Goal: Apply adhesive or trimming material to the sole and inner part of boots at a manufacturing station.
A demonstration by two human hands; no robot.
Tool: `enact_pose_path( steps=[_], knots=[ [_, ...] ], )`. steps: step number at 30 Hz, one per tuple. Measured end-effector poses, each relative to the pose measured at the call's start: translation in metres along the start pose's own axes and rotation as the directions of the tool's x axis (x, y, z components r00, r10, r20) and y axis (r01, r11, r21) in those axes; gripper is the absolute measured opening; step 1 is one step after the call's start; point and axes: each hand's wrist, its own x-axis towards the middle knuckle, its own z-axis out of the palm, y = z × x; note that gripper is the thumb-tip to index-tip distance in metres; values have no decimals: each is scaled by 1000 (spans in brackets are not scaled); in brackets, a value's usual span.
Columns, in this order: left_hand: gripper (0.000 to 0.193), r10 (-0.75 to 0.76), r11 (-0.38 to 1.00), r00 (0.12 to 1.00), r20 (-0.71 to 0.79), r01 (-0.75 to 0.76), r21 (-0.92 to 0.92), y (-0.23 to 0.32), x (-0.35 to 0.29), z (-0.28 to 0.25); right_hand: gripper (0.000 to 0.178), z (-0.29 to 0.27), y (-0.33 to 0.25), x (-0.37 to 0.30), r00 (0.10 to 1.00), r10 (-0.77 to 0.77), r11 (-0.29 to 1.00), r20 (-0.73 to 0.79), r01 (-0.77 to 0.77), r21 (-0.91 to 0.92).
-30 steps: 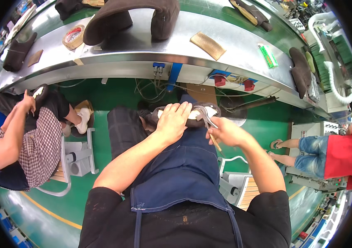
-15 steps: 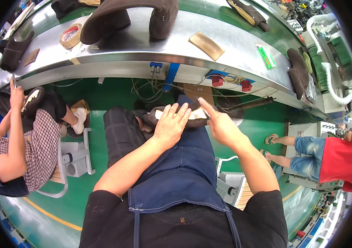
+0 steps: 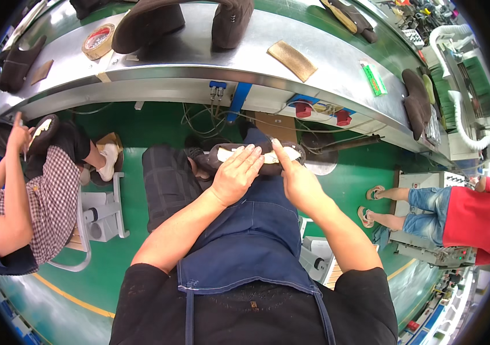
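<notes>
A dark shoe (image 3: pixel 256 161) with a pale insole was held across the lap, on a blue denim apron (image 3: pixel 251 230), just below the edge of the long metal counter (image 3: pixel 199 63). The left hand (image 3: pixel 234 175) was laid flat over the shoe's middle, its fingers (image 3: pixel 251 156) stretched out straight and spread, pressing down rather than gripping. The right hand (image 3: pixel 295 178) was set against the shoe's right part, the forefinger extended along the insole and the other fingers loosely curled; whether anything was pinched under them could not be told. On the counter a roll of tape (image 3: pixel 98 40), a tan flat sole piece (image 3: pixel 292 60), a green packet (image 3: pixel 374 79) and several dark shoe parts (image 3: pixel 182 20) were laid out, well apart from the hands. To the left a seated person in a checked shirt (image 3: pixel 49 213) was seen with a shoe of their own, and to the right a person in a red top (image 3: pixel 475 215) and sandals was standing on the green floor (image 3: pixel 159 121).
</notes>
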Motion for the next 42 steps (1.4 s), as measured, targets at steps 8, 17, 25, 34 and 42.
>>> enact_pose_path(
  steps=[8,17,25,34,42],
  knots=[
    [30,-26,988,998,-51,19,-152,-3,-7,0,84,-1,-16,0,980,-68,991,-185,88,103],
    [23,-65,954,994,-84,37,-298,-6,-8,-5,86,1,-30,3,1000,6,1000,-19,-6,11],
    [42,-128,908,988,-81,84,-410,-7,-14,-7,85,5,-43,17,998,-20,999,54,21,-31],
    [123,-584,644,810,50,500,-578,-48,-31,-39,86,9,-60,29,994,-109,994,-13,109,-2],
    [103,-529,318,742,411,623,-715,-53,-32,-35,82,1,-61,32,994,-64,998,85,62,27]
  ],
)
